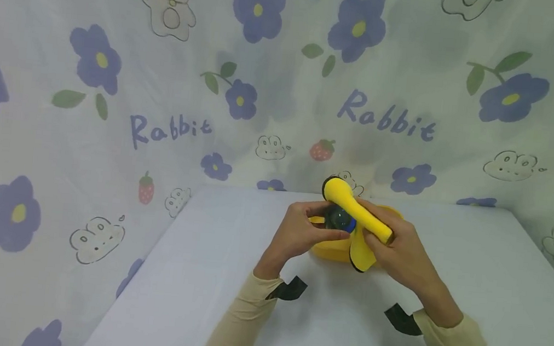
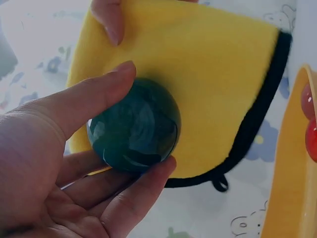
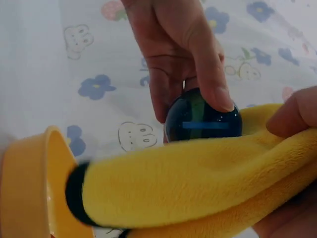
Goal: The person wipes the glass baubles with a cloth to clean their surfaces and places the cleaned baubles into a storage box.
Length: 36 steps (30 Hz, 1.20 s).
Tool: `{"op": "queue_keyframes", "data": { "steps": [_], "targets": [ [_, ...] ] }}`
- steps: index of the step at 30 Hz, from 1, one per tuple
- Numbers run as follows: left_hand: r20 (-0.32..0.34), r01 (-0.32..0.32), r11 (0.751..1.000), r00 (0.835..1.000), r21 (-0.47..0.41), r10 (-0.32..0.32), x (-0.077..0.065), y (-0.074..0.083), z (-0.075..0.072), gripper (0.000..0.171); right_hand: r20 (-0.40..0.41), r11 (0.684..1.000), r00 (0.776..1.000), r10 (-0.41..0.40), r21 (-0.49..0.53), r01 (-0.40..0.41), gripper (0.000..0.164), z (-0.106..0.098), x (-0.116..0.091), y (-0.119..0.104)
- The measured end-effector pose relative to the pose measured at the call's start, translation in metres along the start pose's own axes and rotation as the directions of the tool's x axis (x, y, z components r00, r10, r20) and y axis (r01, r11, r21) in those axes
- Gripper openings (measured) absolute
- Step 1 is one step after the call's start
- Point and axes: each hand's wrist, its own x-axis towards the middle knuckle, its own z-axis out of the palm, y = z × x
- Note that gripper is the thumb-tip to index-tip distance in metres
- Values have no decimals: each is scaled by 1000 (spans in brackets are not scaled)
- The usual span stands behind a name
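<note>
My left hand (image 1: 298,228) grips a glossy dark green-blue ball (image 2: 133,126) between thumb and fingers, over the table. My right hand (image 1: 402,254) holds a yellow cloth (image 1: 363,213) with black edging, its folded length hanging out on both sides of the fingers. In the left wrist view the cloth spreads behind the ball, and a small black loop (image 2: 220,183) sticks out from its edge. From the right wrist view, a fold of the cloth covers the lower part of the ball.
Just behind the hands, a yellow basin (image 1: 328,251) stands on the white table (image 1: 208,277). Red glossy balls (image 2: 312,141) show inside it in the left wrist view. A patterned curtain (image 1: 285,75) with flowers and rabbits hangs around the table's back and left side.
</note>
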Motion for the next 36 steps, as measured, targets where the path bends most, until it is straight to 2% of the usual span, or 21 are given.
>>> {"op": "queue_keyframes", "data": {
  "steps": [7,14,27,31,36],
  "targets": [
    [15,-37,999,999,-8,37,-1,-6,1,53,32,990,994,-102,-89,105,69,9,-5,6],
    [2,-31,999,1000,23,31,-1,-5,1,56,87,976,992,-91,-192,106,71,8,-3,4],
    [1,-2,1000,1000,2,2,-3,0,-1,58,146,985,989,-15,-171,40,70,1,-2,10],
    [-13,-30,999,999,-12,30,-3,0,-1,58,135,989,991,-14,-143,33,66,2,-2,10],
    [-65,-76,997,995,-25,74,-3,-1,-1,56,123,995,992,-1,-103,14,62,2,-2,8]
  ]
}}
